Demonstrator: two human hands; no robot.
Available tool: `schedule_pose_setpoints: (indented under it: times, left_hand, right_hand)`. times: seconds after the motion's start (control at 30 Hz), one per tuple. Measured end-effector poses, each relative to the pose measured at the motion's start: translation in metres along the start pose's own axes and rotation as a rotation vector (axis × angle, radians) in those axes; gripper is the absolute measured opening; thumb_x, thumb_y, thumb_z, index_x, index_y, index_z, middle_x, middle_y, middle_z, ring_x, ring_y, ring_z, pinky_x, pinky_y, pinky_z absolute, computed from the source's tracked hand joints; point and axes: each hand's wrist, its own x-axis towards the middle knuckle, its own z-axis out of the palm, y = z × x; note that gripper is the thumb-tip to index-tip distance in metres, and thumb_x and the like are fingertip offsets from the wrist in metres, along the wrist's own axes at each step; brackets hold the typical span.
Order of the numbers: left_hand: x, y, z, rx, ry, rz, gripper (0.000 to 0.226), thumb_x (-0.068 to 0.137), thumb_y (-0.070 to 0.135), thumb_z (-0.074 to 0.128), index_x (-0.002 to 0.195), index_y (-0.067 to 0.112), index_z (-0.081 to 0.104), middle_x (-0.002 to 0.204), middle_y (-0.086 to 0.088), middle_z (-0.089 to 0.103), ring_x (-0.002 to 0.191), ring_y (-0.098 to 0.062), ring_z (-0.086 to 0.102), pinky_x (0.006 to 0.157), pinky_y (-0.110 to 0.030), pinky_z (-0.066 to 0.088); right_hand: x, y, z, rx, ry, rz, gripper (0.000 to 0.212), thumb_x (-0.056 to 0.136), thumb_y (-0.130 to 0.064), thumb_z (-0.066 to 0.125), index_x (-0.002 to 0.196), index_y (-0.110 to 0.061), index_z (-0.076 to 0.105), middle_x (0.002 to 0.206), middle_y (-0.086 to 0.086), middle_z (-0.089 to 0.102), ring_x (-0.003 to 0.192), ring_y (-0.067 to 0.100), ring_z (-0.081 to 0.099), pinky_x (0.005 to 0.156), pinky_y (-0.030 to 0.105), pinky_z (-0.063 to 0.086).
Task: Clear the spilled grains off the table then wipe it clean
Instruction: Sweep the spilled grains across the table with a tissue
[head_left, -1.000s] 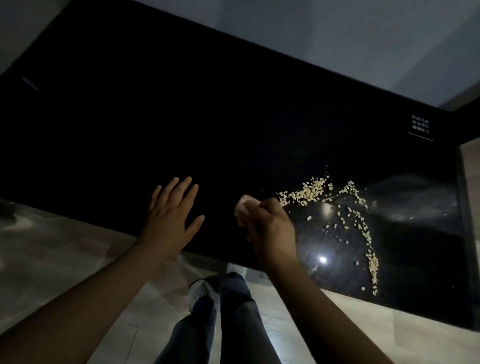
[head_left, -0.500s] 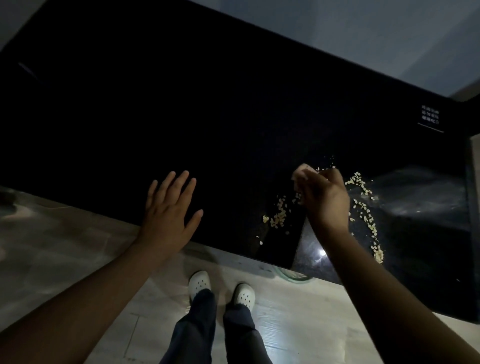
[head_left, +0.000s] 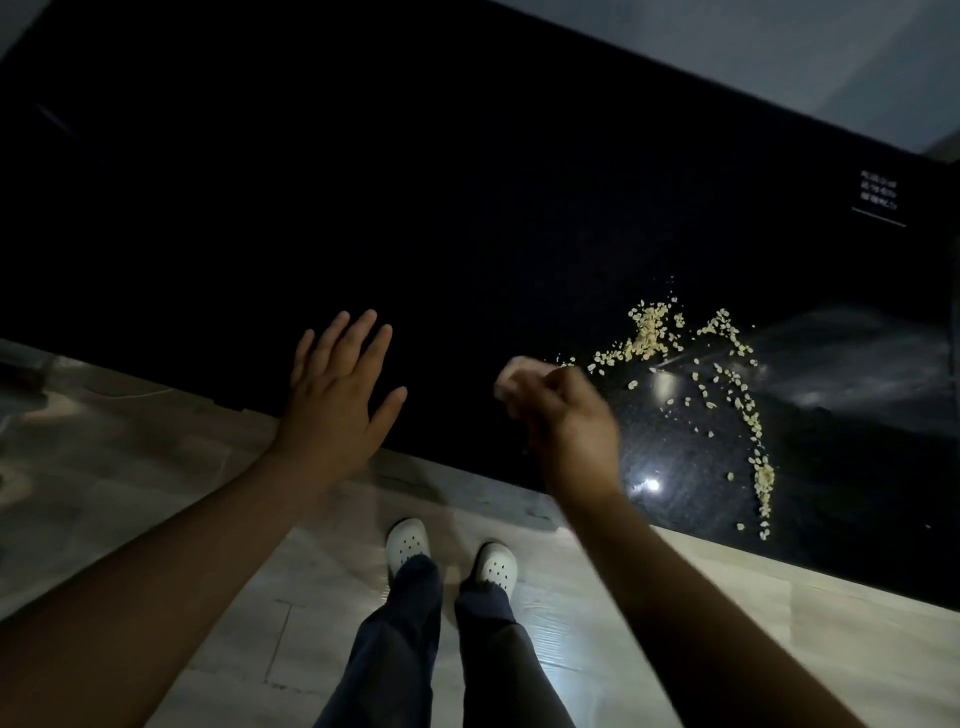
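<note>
Black and glossy, the worktop has both hands near its front edge. The left hand lies flat on the surface with its fingers straight and fanned apart, thumb out to the side, and its wrist crosses the edge. The right hand is well apart from it, fingers curled over and gripping a pale wad that sticks out past the knuckles. Motion blur smears both the hand and the wad, so I cannot tell what the wad is made of or whether it touches the surface.

Just beyond the wad, on the side away from the left hand, lie the spilled grains. They are pale yellow, thickest in a loose heap nearest the right hand, with a few strays reaching almost to the wad. From the heap a thinner trail arcs outward and then curves back toward the front edge, ending in a small dense streak close to it. Two bright spots of reflected light shine on the surface inside that arc.

Small white lettering with a line under it is printed at the worktop's far right, too small to read. Below the front edge is a pale plank floor, where the person's white perforated clogs and dark trousers show between the forearms.
</note>
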Motion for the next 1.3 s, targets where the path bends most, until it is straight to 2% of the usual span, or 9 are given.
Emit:
schedule_pose_setpoints:
  times: [0.1,0.23,0.4,0.5,0.7,0.87,1.0,1.17,1.3]
  left_hand:
    - [-0.002,0.003,-0.001,-0.024,0.006,-0.014,0.069,0.092,0.053,0.023,0.148,0.014,0.029,0.157,-0.007,0.020,0.146,-0.026,0.012,0.118,-0.048,0.008]
    - [-0.003,0.005,0.000,-0.016,0.007,-0.019,0.069,0.093,0.053,0.021,0.149,0.013,0.027,0.158,-0.007,0.019,0.146,-0.026,0.010,0.118,-0.047,0.006]
    - [-0.004,0.006,0.000,-0.019,0.005,-0.026,0.068,0.093,0.052,0.023,0.148,0.013,0.028,0.157,-0.008,0.021,0.146,-0.027,0.012,0.118,-0.046,0.006]
    - [-0.004,0.006,-0.001,-0.011,0.001,-0.039,0.068,0.092,0.052,0.023,0.148,0.014,0.029,0.157,-0.007,0.021,0.146,-0.026,0.013,0.118,-0.045,0.007]
    - [-0.010,0.005,-0.001,-0.017,0.005,-0.039,0.068,0.091,0.051,0.025,0.147,0.013,0.031,0.157,-0.008,0.023,0.145,-0.027,0.015,0.118,-0.047,0.011]
    - [-0.012,0.009,-0.002,-0.040,0.004,-0.049,0.069,0.091,0.050,0.022,0.148,0.012,0.030,0.157,-0.008,0.021,0.145,-0.028,0.014,0.118,-0.047,0.009]
    - [-0.012,0.010,0.000,-0.029,0.004,-0.060,0.068,0.091,0.049,0.023,0.148,0.012,0.030,0.157,-0.008,0.020,0.145,-0.028,0.013,0.118,-0.047,0.008]
    - [-0.012,0.010,-0.001,-0.014,-0.006,-0.064,0.068,0.092,0.050,0.022,0.148,0.013,0.029,0.157,-0.008,0.020,0.145,-0.028,0.014,0.118,-0.047,0.009]
    - [-0.011,0.004,-0.002,-0.004,-0.013,-0.046,0.068,0.091,0.052,0.024,0.148,0.015,0.030,0.157,-0.006,0.021,0.145,-0.026,0.014,0.117,-0.044,0.008]
  right_hand:
    - [0.027,0.024,-0.036,-0.119,0.225,0.087,0.004,0.092,-0.019,0.063,0.089,-0.019,0.066,0.088,0.003,0.065,0.080,0.010,0.065,0.069,0.022,0.047]
    - [0.028,0.036,-0.055,-0.361,0.235,-0.002,0.024,0.093,-0.027,0.061,0.111,-0.015,0.071,0.095,0.005,0.054,0.075,0.020,0.055,0.059,0.018,0.035]
    - [-0.021,-0.008,-0.014,-0.063,0.131,-0.003,0.022,0.093,-0.030,0.060,0.105,-0.014,0.069,0.090,-0.022,0.052,0.068,0.001,0.053,0.056,0.016,0.042]
    - [-0.043,-0.029,0.021,-0.088,0.086,-0.081,0.019,0.091,-0.023,0.057,0.103,-0.016,0.070,0.094,-0.011,0.054,0.077,-0.004,0.043,0.064,0.005,0.033]
    - [-0.050,-0.010,0.038,-0.280,0.091,-0.270,0.032,0.092,-0.036,0.054,0.111,-0.016,0.071,0.092,0.003,0.057,0.074,0.020,0.055,0.060,0.025,0.043]
    - [-0.045,0.044,-0.008,-0.121,0.165,0.007,0.018,0.092,-0.040,0.063,0.093,-0.023,0.070,0.089,-0.009,0.070,0.085,0.013,0.066,0.080,0.046,0.053]
    - [-0.038,0.063,-0.053,-0.163,0.282,0.195,0.022,0.089,-0.040,0.066,0.100,-0.022,0.070,0.086,-0.010,0.059,0.073,0.018,0.060,0.060,0.033,0.051]
    - [-0.040,0.005,-0.033,-0.065,0.156,-0.001,0.023,0.091,-0.023,0.065,0.108,-0.009,0.070,0.087,-0.022,0.044,0.070,-0.011,0.053,0.056,0.001,0.037]
    - [-0.053,-0.037,0.019,-0.120,0.068,-0.195,0.023,0.091,-0.030,0.061,0.107,-0.016,0.071,0.090,-0.009,0.048,0.073,-0.001,0.043,0.063,0.007,0.034]
